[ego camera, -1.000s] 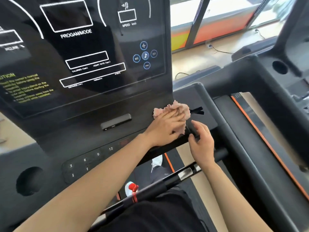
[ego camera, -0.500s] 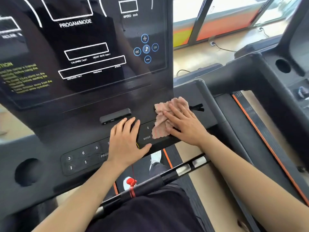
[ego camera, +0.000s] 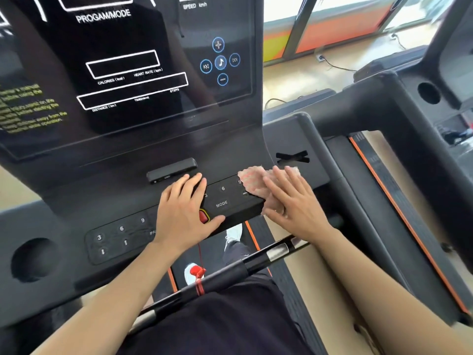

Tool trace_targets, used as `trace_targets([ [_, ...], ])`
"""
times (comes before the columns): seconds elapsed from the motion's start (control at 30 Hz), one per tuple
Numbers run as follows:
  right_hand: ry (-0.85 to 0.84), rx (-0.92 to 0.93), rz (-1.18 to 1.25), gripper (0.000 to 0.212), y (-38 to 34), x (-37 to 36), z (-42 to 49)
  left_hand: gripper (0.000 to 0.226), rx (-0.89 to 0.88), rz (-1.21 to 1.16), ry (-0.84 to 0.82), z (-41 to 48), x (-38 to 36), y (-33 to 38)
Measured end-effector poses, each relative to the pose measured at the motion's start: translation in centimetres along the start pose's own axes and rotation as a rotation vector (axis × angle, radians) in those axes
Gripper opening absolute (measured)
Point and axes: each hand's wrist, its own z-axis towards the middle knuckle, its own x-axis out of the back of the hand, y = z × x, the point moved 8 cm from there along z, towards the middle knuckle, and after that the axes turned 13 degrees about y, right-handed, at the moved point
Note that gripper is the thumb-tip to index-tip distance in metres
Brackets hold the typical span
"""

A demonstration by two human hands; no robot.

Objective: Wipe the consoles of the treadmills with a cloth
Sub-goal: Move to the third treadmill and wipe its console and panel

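The black treadmill console [ego camera: 128, 139] fills the left and middle of the head view, with a dark screen above a row of buttons. A crumpled pink cloth [ego camera: 252, 179] lies on the right end of the button panel, beside the MODE key [ego camera: 221, 203]. My right hand [ego camera: 294, 208] presses flat on the cloth, fingers spread, at the panel's right corner. My left hand [ego camera: 181, 213] rests flat on the middle of the panel with nothing in it, its thumb next to the red stop button [ego camera: 204, 216].
A cup-holder hole [ego camera: 32, 260] sits at the console's left. A black and silver handlebar [ego camera: 256, 262] crosses below my arms, with a red safety clip [ego camera: 197, 271] on it. A tape cross [ego camera: 293, 157] marks the right shelf. Another treadmill's frame [ego camera: 409, 149] stands close on the right.
A second ago my left hand held the cloth. My right hand has taken it over and slid it to the panel's right corner, while my left hand moved left to the panel's middle.
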Motion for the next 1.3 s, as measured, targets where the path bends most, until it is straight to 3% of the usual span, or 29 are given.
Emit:
trace_targets([
  [0.1,-0.051,-0.069,-0.015,0.082,-0.2,-2.4,-0.2,0.094,-0.014,-0.003,-0.004,0.0,0.0,-0.1],
  [0.23,0.06,-0.314,-0.016,0.082,-2.0,-2.4,0.3,0.093,-0.018,-0.014,0.0,-0.2,0.0,-0.3],
  [0.33,0.09,-0.354,-0.024,0.085,-4.0,-2.8,0.6,0.093,-0.032,-0.021,-0.01,-0.1,0.2,-0.4],
  [0.47,0.105,-0.292,-0.014,0.078,-6.1,-3.2,0.7,0.087,-0.042,-0.126,-0.022,-0.7,0.5,-1.0],
  [0.57,0.095,-0.238,-0.032,0.074,-8.1,-3.4,0.8,0.072,0.008,-0.207,0.111,-2.9,2.5,-2.8],
  [0.7,0.087,-0.176,-0.02,0.072,-10.5,-3.8,0.7,0.062,0.169,-0.136,0.262,-8.6,5.2,-6.9],
  [0.83,0.116,-0.129,0.035,0.078,-12.3,-4.0,0.8,0.089,0.456,0.058,0.274,-14.8,6.1,-12.0],
  [0.97,0.127,-0.087,0.123,0.079,-14.6,-4.2,0.7,0.117,0.728,0.088,0.232,-19.2,5.8,-15.3],
  [1.3,0.035,0.076,0.132,0.079,-22.3,-5.3,1.0,0.114,0.693,0.039,0.288,-20.6,5.1,-16.3],
])
